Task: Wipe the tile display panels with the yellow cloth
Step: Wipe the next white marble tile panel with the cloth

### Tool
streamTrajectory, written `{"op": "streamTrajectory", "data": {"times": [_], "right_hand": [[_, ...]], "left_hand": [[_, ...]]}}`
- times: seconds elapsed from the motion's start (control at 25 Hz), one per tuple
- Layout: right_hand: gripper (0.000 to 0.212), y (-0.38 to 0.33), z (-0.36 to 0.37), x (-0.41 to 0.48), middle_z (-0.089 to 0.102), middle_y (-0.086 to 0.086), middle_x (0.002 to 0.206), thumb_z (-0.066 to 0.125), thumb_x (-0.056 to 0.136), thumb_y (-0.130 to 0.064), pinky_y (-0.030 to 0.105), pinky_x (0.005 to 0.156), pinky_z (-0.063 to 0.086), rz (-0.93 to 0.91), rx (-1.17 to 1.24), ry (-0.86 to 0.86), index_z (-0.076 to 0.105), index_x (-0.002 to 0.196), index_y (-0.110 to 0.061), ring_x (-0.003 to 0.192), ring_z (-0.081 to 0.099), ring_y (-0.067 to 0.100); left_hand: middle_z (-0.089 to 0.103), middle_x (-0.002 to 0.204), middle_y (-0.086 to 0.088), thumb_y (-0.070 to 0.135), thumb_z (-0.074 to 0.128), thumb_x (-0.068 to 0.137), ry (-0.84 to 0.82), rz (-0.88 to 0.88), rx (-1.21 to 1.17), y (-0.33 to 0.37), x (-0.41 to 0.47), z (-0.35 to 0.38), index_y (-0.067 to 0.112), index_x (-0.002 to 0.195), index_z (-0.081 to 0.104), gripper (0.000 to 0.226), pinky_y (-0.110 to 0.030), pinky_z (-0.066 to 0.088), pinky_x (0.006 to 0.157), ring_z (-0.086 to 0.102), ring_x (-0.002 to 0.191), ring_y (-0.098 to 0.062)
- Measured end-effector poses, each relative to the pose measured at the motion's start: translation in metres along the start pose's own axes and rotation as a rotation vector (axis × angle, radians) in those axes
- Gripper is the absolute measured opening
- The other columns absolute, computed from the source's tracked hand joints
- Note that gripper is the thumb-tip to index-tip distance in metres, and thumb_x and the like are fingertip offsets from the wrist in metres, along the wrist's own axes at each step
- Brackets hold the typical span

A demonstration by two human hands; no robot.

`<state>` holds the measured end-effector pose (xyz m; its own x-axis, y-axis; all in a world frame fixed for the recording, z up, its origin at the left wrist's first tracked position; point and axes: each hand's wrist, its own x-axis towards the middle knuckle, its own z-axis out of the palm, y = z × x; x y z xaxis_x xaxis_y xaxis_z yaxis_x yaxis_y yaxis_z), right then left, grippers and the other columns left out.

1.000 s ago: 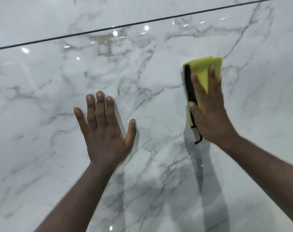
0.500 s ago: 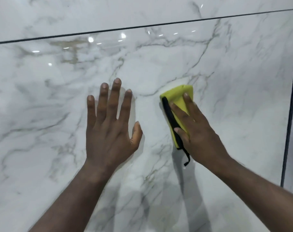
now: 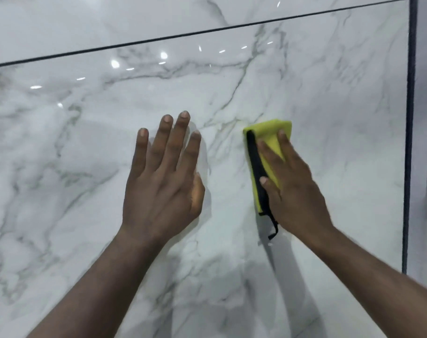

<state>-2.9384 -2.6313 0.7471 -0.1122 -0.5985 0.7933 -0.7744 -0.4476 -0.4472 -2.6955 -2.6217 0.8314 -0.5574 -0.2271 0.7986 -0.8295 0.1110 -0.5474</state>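
The big glossy marble-veined tile panel [image 3: 329,106] is filling nearly everything I'm looking at. An upper panel [image 3: 110,25] is sitting above it, and a thin dark joint [image 3: 207,32] is running between the two, slanting up toward the right. A dark strip [image 3: 410,142] is running down the panel's right edge.

My left hand [image 3: 163,181] is lying flat on the panel around its middle. The fingers are straight and slightly fanned, the thumb is tucked in beside the palm, and it's gripping nothing.

My right hand [image 3: 295,191] is pressing the yellow cloth [image 3: 268,132] flat against the panel with straight fingers, not wrapped round it. The thumb tip is resting on the cloth's left border.

The cloth is folded into a narrow pad and sitting right of the panel's middle, nearer the right edge than the left and well below the top joint. Its upper end is poking out past my fingertips.

A black trim [image 3: 255,162] is running down the cloth's left side. A loose black tail [image 3: 273,228] is dangling from its lower end, just beside my wrist.

Small light spots [image 3: 163,55] are glinting near the panel's top edge.
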Motion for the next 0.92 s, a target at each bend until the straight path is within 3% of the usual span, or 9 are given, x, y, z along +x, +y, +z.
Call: {"op": "streamTrajectory", "data": {"times": [0.12, 0.32, 0.36, 0.52, 0.64, 0.76, 0.92], "right_hand": [[0.077, 0.015, -0.014, 0.044, -0.006, -0.022, 0.176, 0.057, 0.107, -0.025, 0.054, 0.108, 0.047, 0.114, 0.091, 0.081, 0.015, 0.163, -0.057, 0.157, 0.020, 0.020], [0.069, 0.050, 0.006, 0.006, -0.005, -0.016, 0.177, 0.052, 0.109, -0.033, 0.052, 0.103, 0.047, -0.129, -0.126, 0.062, 0.017, 0.166, -0.049, 0.156, 0.027, 0.031], [0.068, 0.067, 0.006, 0.006, -0.007, -0.019, 0.176, 0.051, 0.108, -0.034, 0.052, 0.107, 0.046, -0.104, -0.108, 0.069, 0.018, 0.166, -0.050, 0.157, 0.026, 0.030], [0.073, 0.085, -0.009, 0.066, -0.009, -0.035, 0.167, 0.050, 0.107, -0.024, 0.060, 0.124, 0.030, 0.285, 0.272, 0.172, 0.018, 0.162, -0.060, 0.163, 0.011, 0.013], [0.069, 0.057, -0.002, 0.056, -0.006, -0.017, 0.177, 0.046, 0.106, -0.026, 0.052, 0.121, 0.030, 0.075, 0.127, 0.180, 0.020, 0.165, -0.051, 0.164, 0.010, 0.018], [0.066, 0.076, 0.009, 0.008, -0.008, -0.013, 0.178, 0.046, 0.108, -0.033, 0.042, 0.120, 0.030, -0.093, -0.016, 0.047, 0.018, 0.167, -0.046, 0.164, 0.012, 0.022], [0.074, 0.099, -0.014, 0.058, -0.008, -0.019, 0.176, 0.054, 0.108, -0.025, 0.054, 0.124, 0.032, 0.295, 0.209, 0.143, 0.017, 0.164, -0.056, 0.162, 0.014, 0.019]], "left_hand": [[0.021, 0.178, -0.020, 0.028, 0.055, 0.102, 0.044, 0.009, -0.011, 0.021, 0.027, 0.012, 0.005, 0.164, 0.043, 0.067, -0.061, 0.014, 0.134, 0.017, 0.166, -0.038], [0.022, 0.178, -0.020, 0.031, 0.048, 0.108, 0.043, -0.056, -0.031, 0.049, 0.038, 0.040, 0.000, 0.167, 0.034, 0.068, -0.060, 0.016, 0.134, 0.018, 0.166, -0.038], [0.022, 0.178, -0.020, 0.032, 0.045, 0.109, 0.046, -0.044, 0.006, 0.051, 0.035, 0.046, -0.001, 0.168, 0.031, 0.069, -0.061, 0.017, 0.133, 0.018, 0.166, -0.039], [0.022, 0.177, -0.021, 0.032, 0.044, 0.109, 0.067, -0.048, 0.031, 0.052, 0.033, 0.049, -0.002, 0.168, 0.030, 0.070, -0.063, 0.019, 0.132, 0.018, 0.165, -0.040], [0.020, 0.177, -0.023, 0.031, 0.043, 0.109, 0.053, -0.045, 0.027, 0.055, 0.033, 0.047, -0.003, 0.168, 0.028, 0.070, -0.065, 0.019, 0.132, 0.017, 0.165, -0.042], [0.018, 0.177, -0.024, 0.031, 0.043, 0.109, 0.036, -0.039, 0.013, 0.054, 0.034, 0.048, -0.004, 0.168, 0.027, 0.071, -0.066, 0.017, 0.132, 0.015, 0.166, -0.043], [0.018, 0.177, -0.024, 0.033, 0.045, 0.108, 0.035, -0.034, 0.018, 0.053, 0.032, 0.048, -0.003, 0.167, 0.031, 0.071, -0.065, 0.015, 0.132, 0.015, 0.166, -0.043]]}}
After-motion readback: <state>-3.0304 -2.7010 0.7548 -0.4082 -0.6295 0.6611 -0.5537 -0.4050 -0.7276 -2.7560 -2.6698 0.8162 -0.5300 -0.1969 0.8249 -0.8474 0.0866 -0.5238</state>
